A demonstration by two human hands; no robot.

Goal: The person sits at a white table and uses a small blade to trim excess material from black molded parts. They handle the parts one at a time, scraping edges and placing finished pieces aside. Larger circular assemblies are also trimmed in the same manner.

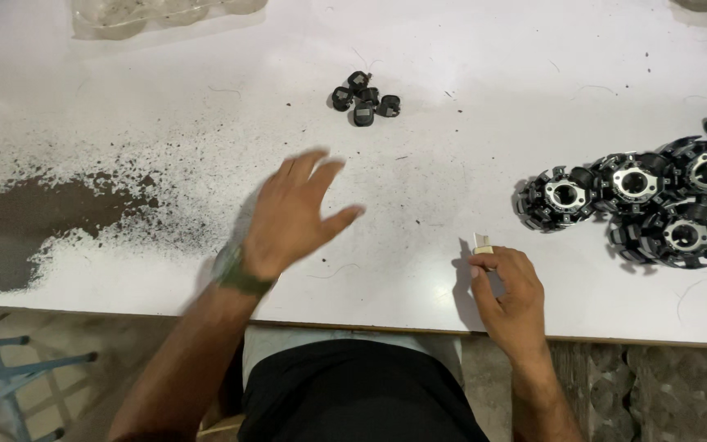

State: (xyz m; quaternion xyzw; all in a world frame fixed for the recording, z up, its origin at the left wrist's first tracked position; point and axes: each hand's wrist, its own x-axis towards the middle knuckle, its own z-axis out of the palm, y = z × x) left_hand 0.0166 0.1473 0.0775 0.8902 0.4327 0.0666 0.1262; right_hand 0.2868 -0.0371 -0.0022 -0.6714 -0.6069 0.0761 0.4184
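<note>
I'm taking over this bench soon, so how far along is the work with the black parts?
Looks done: a spread of dark filings lies on the white table, and five small black pieces sit grouped apart. In hand: the right hand pinches a small pale blade-like tool; the left hand hovers open, blurred. Apparently left: the pile of larger black ring parts.
</note>
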